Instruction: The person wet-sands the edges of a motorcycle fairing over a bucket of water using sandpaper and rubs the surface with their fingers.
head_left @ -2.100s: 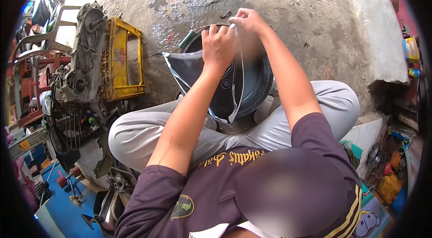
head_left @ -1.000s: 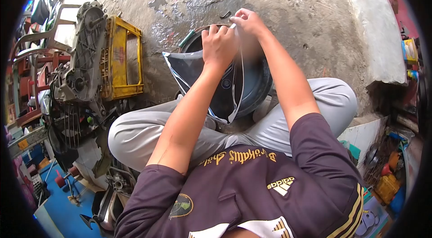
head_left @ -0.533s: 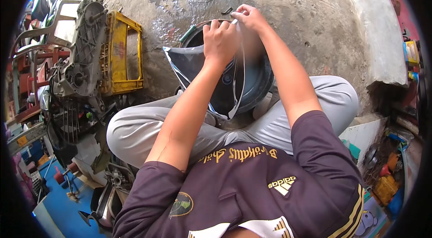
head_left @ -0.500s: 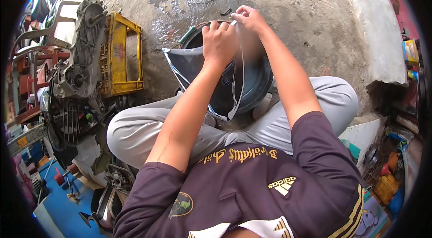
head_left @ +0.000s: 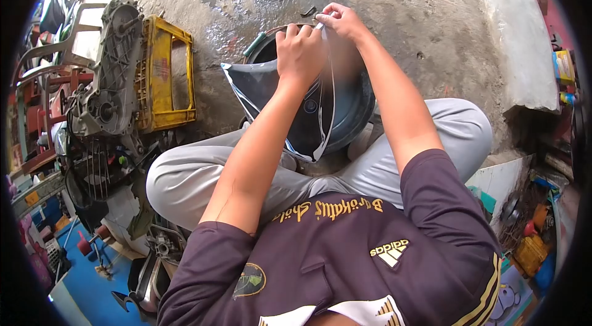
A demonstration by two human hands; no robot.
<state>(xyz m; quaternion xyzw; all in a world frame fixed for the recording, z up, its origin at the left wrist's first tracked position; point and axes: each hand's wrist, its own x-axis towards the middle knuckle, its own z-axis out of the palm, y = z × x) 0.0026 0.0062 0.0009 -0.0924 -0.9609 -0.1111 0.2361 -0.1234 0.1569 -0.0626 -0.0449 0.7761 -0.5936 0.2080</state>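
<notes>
A dark, glossy motorcycle body panel (head_left: 265,82) with white and blue edging and a small round emblem is tilted over a dark blue bucket (head_left: 361,104). My left hand (head_left: 300,55) is closed on the panel's upper part, knuckles up. Beside it, my right hand (head_left: 339,21) pinches a thin whitish strip (head_left: 319,25) at the panel's top end. Whether the strip is part of the panel's edge I cannot tell. A blurred patch right of my left hand hides part of the panel. The panel's pointed lower end hangs between my crossed legs.
A yellow crate (head_left: 166,73) and a grey metal engine casing (head_left: 114,67) stand to the left. A small black piece (head_left: 308,12) lies on the wet concrete floor (head_left: 407,12) beyond the bucket. A concrete ledge (head_left: 515,48) and assorted parts are on the right.
Both hands have shifted very slightly up and left in view. The panel keeps nearly the same tilt, and both grips look unchanged.
</notes>
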